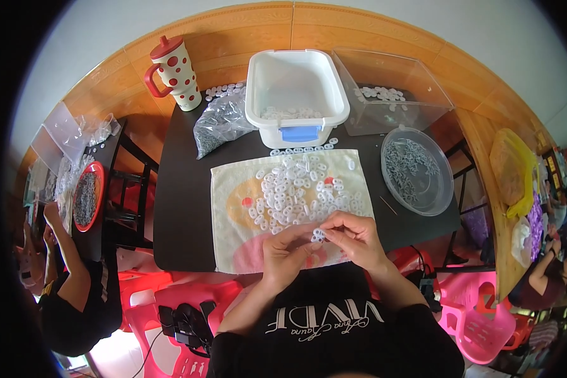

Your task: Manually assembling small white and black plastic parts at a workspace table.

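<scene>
Pinching a white two-holed plastic piece [318, 235] between left hand [285, 255] and right hand [355, 240], I'd best steady it low over the towel [225, 183].

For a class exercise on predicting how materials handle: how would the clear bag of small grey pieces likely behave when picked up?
The bag would probably be floppy, since its thin film is creased and slumps on the table. Its many small grey pieces look loose, so the weight would likely shift as it lifts.
</scene>
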